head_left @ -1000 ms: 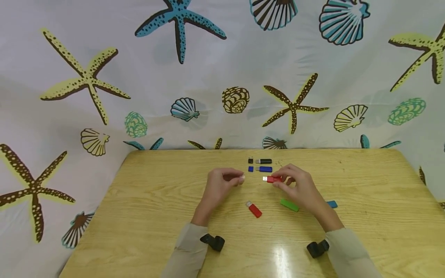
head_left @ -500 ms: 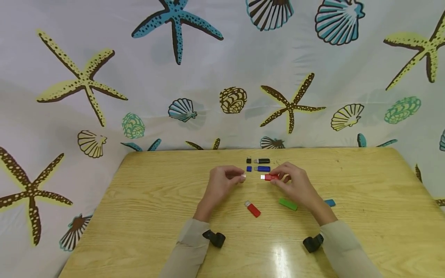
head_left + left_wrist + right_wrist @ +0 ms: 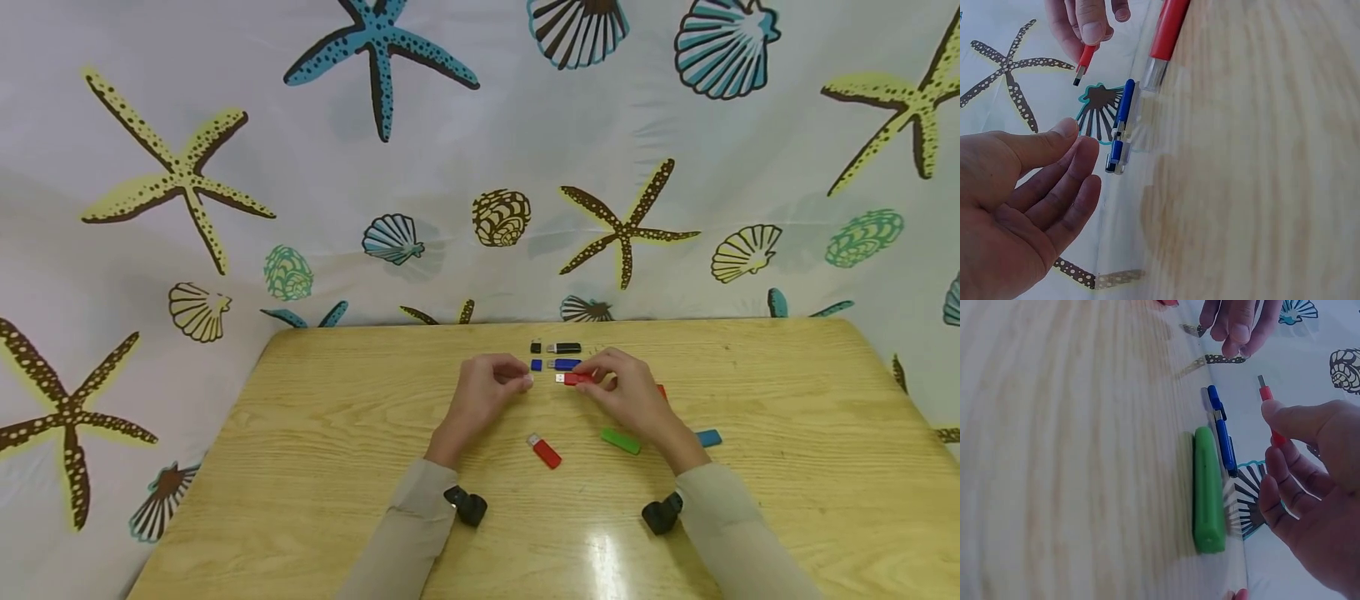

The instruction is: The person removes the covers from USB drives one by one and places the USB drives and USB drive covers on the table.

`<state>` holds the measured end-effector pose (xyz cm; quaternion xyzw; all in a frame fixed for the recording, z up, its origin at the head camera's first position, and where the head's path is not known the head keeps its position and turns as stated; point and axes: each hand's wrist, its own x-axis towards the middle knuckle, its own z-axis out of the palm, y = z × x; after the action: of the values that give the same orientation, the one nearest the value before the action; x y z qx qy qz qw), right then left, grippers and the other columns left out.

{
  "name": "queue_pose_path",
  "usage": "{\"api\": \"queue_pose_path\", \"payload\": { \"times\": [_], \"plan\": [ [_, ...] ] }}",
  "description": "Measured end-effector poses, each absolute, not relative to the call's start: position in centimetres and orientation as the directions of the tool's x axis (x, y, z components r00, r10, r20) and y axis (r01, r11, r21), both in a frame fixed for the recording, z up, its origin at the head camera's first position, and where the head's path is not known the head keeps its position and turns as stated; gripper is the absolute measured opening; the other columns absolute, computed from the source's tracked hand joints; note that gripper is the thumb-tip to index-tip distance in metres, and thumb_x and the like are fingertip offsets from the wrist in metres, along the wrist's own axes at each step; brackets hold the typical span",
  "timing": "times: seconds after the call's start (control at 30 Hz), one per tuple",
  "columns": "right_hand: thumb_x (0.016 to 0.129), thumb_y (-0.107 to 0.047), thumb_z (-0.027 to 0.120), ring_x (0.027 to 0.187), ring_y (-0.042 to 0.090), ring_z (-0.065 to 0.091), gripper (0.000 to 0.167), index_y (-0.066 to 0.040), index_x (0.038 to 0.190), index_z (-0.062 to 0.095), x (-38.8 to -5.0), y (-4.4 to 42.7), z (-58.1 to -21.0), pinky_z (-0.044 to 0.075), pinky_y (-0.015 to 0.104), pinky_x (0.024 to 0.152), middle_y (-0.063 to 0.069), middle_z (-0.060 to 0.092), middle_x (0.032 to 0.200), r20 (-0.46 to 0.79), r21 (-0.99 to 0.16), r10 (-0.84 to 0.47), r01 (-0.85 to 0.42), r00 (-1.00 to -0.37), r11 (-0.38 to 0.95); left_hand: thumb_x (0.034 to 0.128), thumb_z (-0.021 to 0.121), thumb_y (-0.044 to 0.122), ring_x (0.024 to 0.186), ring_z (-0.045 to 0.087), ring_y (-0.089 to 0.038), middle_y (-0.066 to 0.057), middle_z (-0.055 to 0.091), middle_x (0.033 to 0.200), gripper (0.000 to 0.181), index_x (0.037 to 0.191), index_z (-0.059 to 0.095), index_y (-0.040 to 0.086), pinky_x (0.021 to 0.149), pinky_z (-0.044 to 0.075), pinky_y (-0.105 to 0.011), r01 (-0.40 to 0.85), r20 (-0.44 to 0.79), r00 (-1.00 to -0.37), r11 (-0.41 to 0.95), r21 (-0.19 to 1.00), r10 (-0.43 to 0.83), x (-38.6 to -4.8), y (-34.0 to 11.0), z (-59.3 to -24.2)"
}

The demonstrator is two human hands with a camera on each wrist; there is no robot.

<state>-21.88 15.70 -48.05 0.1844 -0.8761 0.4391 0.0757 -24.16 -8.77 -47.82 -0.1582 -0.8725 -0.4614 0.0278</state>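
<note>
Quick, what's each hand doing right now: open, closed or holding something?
Left hand: thumb and finger nearly meeting in a pinch; whether it holds anything can't be told.
Right hand: pinching a red USB stick.

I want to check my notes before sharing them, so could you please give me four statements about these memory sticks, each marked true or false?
1. The right hand pinches a red stick. True.
2. The metal end of this red stick points toward the left hand. True.
3. The black stick wears its cap. False: the black cap lies apart, beside the black stick.
4. The green stick is in the left hand. False: the green stick lies on the table.
</note>
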Motion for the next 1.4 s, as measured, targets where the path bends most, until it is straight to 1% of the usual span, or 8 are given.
{"api": "queue_pose_path", "payload": {
  "times": [0.2,0.43,0.67,1.03,1.07,1.1,1.2,1.4],
  "plan": [
    [0.093,-0.007,0.077,0.087,0.023,0.066,0.017,-0.006,0.109,0.078,-22.2,15.5,-48.2,0.058,0.037,0.076,0.009,0.069,0.106,0.266,-0.755,-0.251,-0.363,-0.931,0.546,0.0909,0.080,0.010,0.081,0.067,-0.012,-0.001,0.075,0.091,0.005,0.095,0.079,0.008,0.077,0.057,-0.034,0.299,0.167,-0.946,0.545,0.783,0.279,-24.9,-8.3,-48.4],
    [0.091,-0.007,0.079,0.087,0.022,0.065,0.017,-0.006,0.108,0.078,-22.5,15.4,-48.9,0.056,0.036,0.077,0.009,0.069,0.105,0.222,-0.772,-0.217,-0.307,-0.951,0.556,0.0921,0.079,0.013,0.081,0.065,-0.014,-0.001,0.074,0.094,0.006,0.097,0.080,0.010,0.075,0.056,-0.032,0.273,0.124,-0.950,0.566,0.778,0.287,-25.1,-8.0,-48.5],
    [0.091,-0.008,0.079,0.089,0.023,0.064,0.018,-0.006,0.109,0.078,-22.7,15.2,-49.0,0.054,0.037,0.077,0.008,0.068,0.105,0.182,-0.787,-0.212,-0.272,-0.960,0.554,0.0911,0.080,0.011,0.079,0.065,-0.013,-0.002,0.074,0.092,0.005,0.096,0.080,0.008,0.073,0.056,-0.031,0.257,0.112,-0.954,0.559,0.788,0.279,-25.6,-8.0,-48.9],
    [0.090,-0.010,0.081,0.083,0.019,0.064,0.018,-0.006,0.107,0.079,-23.2,14.4,-49.2,0.054,0.038,0.076,0.006,0.068,0.099,0.160,-0.766,-0.200,-0.249,-0.967,0.592,0.0916,0.079,0.012,0.077,0.065,-0.013,-0.002,0.074,0.095,0.004,0.095,0.080,0.009,0.072,0.056,-0.031,0.235,0.084,-0.961,0.615,0.752,0.264,-25.8,-7.4,-48.9],
    [0.089,-0.010,0.081,0.083,0.018,0.064,0.018,-0.006,0.107,0.079,-23.2,14.3,-49.2,0.055,0.039,0.076,0.006,0.068,0.099,0.155,-0.765,-0.196,-0.244,-0.968,0.596,0.0916,0.079,0.012,0.077,0.065,-0.012,-0.002,0.075,0.095,0.005,0.095,0.080,0.009,0.071,0.056,-0.031,0.235,0.083,-0.961,0.622,0.747,0.264,-25.9,-7.4,-48.9],
    [0.089,-0.010,0.081,0.083,0.018,0.064,0.018,-0.006,0.107,0.079,-23.2,14.3,-49.2,0.055,0.041,0.081,0.006,0.069,0.098,0.152,-0.764,-0.193,-0.239,-0.969,0.600,0.0915,0.080,0.012,0.076,0.065,-0.012,-0.002,0.075,0.095,0.005,0.095,0.080,0.009,0.071,0.056,-0.030,0.234,0.080,-0.961,0.627,0.743,0.263,-25.9,-7.3,-48.9],
    [0.089,-0.009,0.081,0.082,0.018,0.064,0.018,-0.006,0.106,0.079,-23.2,14.3,-49.3,0.056,0.043,0.082,0.006,0.069,0.099,0.139,-0.763,-0.185,-0.224,-0.973,0.606,0.0909,0.080,0.012,0.075,0.065,-0.012,-0.003,0.075,0.093,0.005,0.095,0.080,0.009,0.070,0.056,-0.030,0.233,0.078,-0.962,0.639,0.733,0.262,-25.9,-7.2,-48.8],
    [0.089,-0.011,0.082,0.082,0.018,0.064,0.018,-0.006,0.106,0.079,-23.3,14.3,-49.5,0.054,0.037,0.076,0.006,0.070,0.101,0.117,-0.766,-0.176,-0.202,-0.977,0.610,0.0902,0.081,0.011,0.075,0.066,-0.013,-0.003,0.075,0.090,0.007,0.096,0.080,0.007,0.069,0.056,-0.030,0.228,0.071,-0.963,0.654,0.721,0.258,-25.9,-7.1,-48.8]
  ]
}}
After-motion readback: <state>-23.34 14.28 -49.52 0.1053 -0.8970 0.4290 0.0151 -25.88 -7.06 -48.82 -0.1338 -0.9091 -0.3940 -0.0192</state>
